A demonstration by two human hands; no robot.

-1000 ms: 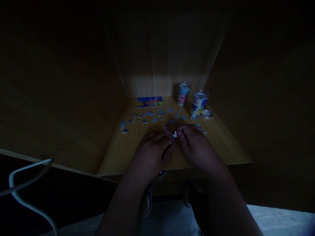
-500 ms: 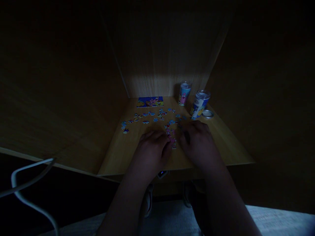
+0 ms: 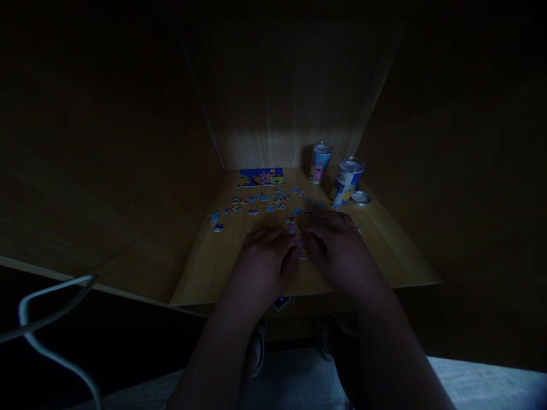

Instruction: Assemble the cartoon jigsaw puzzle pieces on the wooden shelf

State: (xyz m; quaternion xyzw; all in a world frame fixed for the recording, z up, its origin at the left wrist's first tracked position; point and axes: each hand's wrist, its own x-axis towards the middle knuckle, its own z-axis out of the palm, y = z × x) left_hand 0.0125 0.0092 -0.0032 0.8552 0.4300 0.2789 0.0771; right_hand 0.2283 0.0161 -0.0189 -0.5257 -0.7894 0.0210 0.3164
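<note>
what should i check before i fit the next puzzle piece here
1. Left hand and right hand both at the pieces between them: ok
2. A piece gripped in the fingers: cannot tell, too dark
3. Loose pieces lying apart beyond the hands: ok
4. Picture card unobstructed at the back: ok
5. Nearer tin and lid apart from the hands: ok
6. Light on the work: not ok, very dim

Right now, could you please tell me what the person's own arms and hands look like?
Both the left hand and the right hand are bare, without gloves; no ring, watch or bracelet shows, though the light is very dim. The left forearm and right forearm are uncovered down to the picture's lower edge, with no sleeve in view.
</note>
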